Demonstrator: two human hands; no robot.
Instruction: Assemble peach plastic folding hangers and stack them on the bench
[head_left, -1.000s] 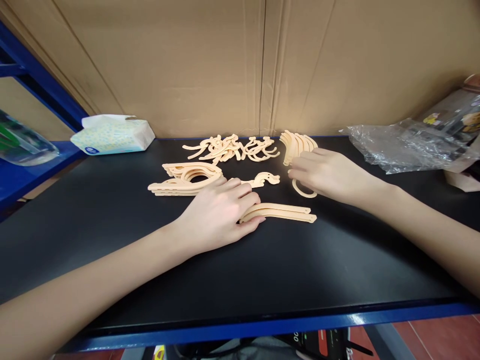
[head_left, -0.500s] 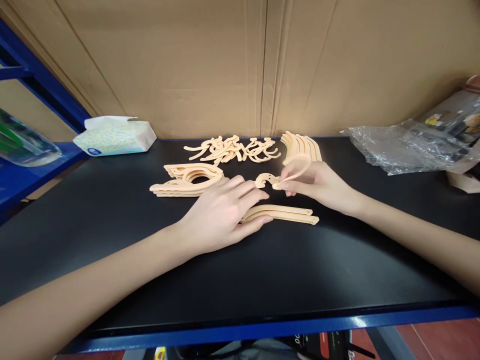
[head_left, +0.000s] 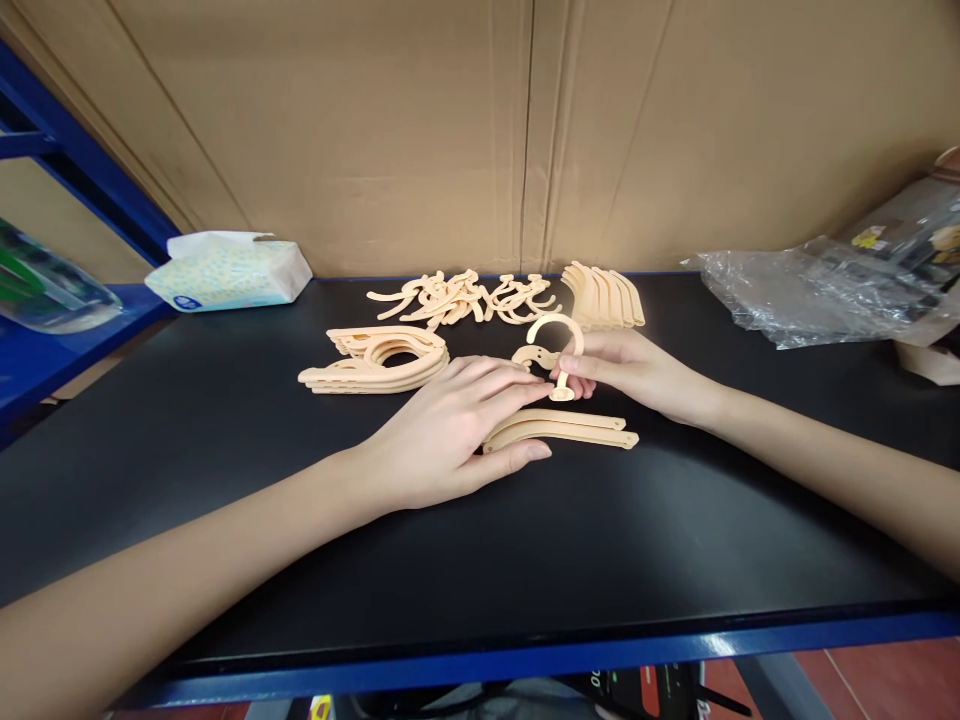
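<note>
Between the thumb and fingers of my right hand (head_left: 611,368) stands a beige hanger hook (head_left: 577,345), its curve up and its flat round base down. My left hand (head_left: 469,425) lies with outstretched fingers over the left end of two curved hanger arms (head_left: 574,424); its index fingertip is close to the hook's base. Whether it presses on the arms is hard to see. Just behind the hook a small curved hanger piece with holes (head_left: 534,355) lies on the table, partly hidden by my hands. Left of my left hand sits a stack of folded hangers (head_left: 356,378).
At the back of the black table (head_left: 480,580) lie a pile of loose hooks (head_left: 454,298) and a row of hanger arms (head_left: 604,297). A tissue pack (head_left: 232,272) is at the back left, clear plastic bags (head_left: 780,295) at the right. Cardboard (head_left: 360,130) stands behind.
My right hand has turned the hook from lying sideways to upright, with its base facing down. My left hand's fingers have shifted slightly to the right.
</note>
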